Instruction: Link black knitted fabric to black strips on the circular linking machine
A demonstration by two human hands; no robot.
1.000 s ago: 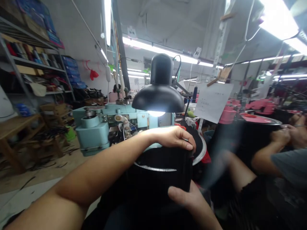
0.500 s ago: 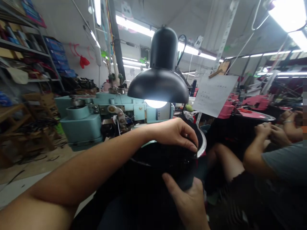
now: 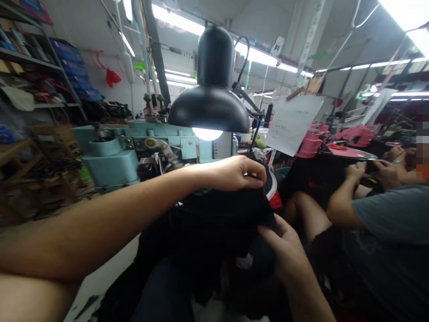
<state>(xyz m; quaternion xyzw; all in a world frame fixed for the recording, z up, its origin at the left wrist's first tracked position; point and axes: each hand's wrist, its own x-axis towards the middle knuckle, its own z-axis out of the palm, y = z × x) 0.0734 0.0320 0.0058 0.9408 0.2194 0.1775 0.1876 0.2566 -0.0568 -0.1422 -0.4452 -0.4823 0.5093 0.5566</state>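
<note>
Zip gone from view since prev. frames: black garment bunched before teal sewing machine; I've L hand pinching top edge, R hand gripping lower edge, apparently to keep cloth taut.

The left arm is stretched across the view from the lower left, held nearly level; the left hand is raised at its far end, fingers curled downward; the right hand is held lower, angled up from the bottom edge, fingers extended up and leftward.
</note>
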